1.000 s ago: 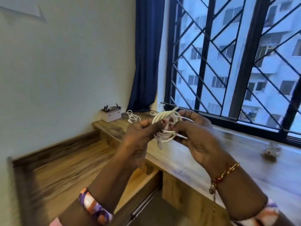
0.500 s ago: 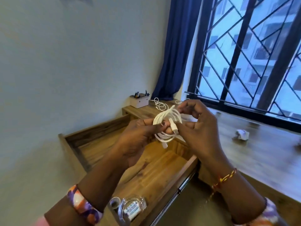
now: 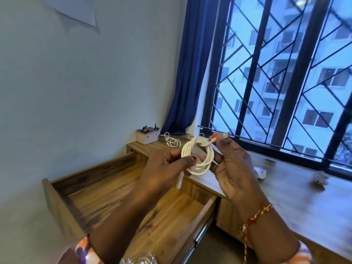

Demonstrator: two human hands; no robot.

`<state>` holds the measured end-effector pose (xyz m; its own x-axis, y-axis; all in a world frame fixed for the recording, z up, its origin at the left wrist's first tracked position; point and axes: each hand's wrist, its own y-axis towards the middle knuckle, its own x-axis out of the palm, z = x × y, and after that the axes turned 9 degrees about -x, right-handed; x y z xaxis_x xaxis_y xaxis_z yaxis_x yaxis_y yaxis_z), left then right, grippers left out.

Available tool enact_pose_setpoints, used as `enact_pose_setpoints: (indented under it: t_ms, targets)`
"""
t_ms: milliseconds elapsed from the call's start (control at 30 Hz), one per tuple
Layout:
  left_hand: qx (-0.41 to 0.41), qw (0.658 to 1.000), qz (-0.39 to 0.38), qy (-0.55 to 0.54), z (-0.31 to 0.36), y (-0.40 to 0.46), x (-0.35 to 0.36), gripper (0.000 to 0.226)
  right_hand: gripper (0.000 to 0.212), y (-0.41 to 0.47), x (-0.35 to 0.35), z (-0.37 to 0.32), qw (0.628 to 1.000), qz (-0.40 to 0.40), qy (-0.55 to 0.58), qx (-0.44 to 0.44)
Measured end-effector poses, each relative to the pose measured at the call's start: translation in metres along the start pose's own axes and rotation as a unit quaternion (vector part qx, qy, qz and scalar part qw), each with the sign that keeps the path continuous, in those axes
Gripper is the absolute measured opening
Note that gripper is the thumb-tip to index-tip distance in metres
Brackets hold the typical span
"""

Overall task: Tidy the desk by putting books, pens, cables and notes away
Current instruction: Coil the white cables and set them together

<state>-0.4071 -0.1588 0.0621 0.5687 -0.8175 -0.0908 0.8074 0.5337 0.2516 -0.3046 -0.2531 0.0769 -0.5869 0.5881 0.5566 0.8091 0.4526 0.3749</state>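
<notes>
Holding a coiled white cable (image 3: 198, 158) up in front of us with both hands, right above the open wooden drawer (image 3: 106, 197). From the head view, our left hand (image 3: 163, 174) has thumb and fingers curled round the near side of the coil, and one plug end hangs down just below that hand. Our right hand (image 3: 228, 168) pinches the other plug end at its fingertips, just above the coil, with the lower fingers tucked behind the loops.

Under the coil, the drawer is pulled out toward us. Its bare wood floor shows to the left of our arms, with low walls at the back and left, and the front rail with a metal strip runs just right of our left forearm. Something clear and shiny sits at the drawer's near edge, cut off by the frame, so we can't tell what it is.

Beyond the drawer is the wooden desk (image 3: 285, 197). Behind the coil, a loose white cable (image 3: 172, 141) lies tangled on the desktop, and just left of it stands a white pen holder (image 3: 147, 136) against the wall. Right of the coil, two crumpled paper bits (image 3: 260, 172) sit on the desk, well apart from our hands. A blue curtain (image 3: 190, 73) and a barred window (image 3: 285, 82) stand behind the desk.
</notes>
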Motion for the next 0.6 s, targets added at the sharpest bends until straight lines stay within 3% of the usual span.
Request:
enact_pose_setpoints:
  t_ms: [133,200,300,467,600]
  targets:
    - [0.057,0.995,0.041,0.071,-0.004,0.010,0.027,0.019,0.013,0.023,-0.019,-0.002,0.988,0.064,0.047,0.130]
    - [0.040,0.992,0.051,0.109,-0.012,0.018,0.042,0.021,0.009,0.029,-0.041,-0.004,0.988,0.049,0.032,0.146]
    - [0.001,0.987,0.065,0.144,-0.024,0.036,0.064,0.046,0.002,0.035,-0.077,-0.009,0.992,0.002,-0.029,0.121]
    - [-0.012,0.972,0.038,0.230,-0.036,0.069,0.109,0.013,0.009,0.055,-0.144,-0.015,0.982,-0.035,-0.102,0.155]
    - [-0.049,0.963,0.058,0.258,-0.067,0.090,0.137,0.017,0.019,0.076,-0.196,-0.009,0.958,-0.104,-0.126,0.235]
